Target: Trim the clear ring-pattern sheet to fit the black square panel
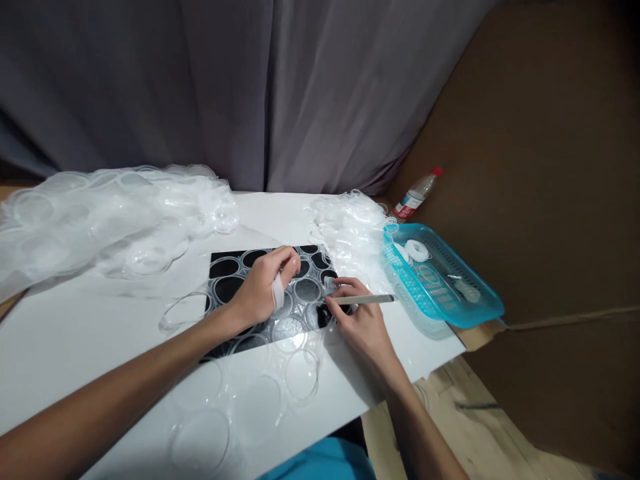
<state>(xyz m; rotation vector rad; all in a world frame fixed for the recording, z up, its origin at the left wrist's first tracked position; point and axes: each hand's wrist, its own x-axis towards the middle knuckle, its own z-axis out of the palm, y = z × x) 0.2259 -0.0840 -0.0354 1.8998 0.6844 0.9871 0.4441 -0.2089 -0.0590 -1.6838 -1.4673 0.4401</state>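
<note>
Head view shows us first our right hand (357,313), whose thumb and fingers are closed on a slim tool (367,299). The tool lies almost level across the fingers, and its dark end points to the right. These fingertips are at the right part of a clear sheet (257,400) with many round rings. Our left hand (265,283) is above the middle of the same sheet, with the fingers curled inward and a white band (278,292) around the palm. We cannot tell whether something is held between its fingers.

Under the sheet we see a black board (229,289), and the sheet extends past its near edge, over the white table (75,347). Some rings also come out past the left edge of the board.

Farther out, a big pile of clear film (115,207) lies at the back left of the table. A smaller pile (350,230) lies behind our right hand, just beside the blue basket (415,287). Inside the basket we see a white roll (418,251) and some clear pieces. Behind the basket there is a tilted bottle (413,200) with a red cap. A grey curtain (225,87) hangs behind the table, and a brown wall (550,167) is at the right.
</note>
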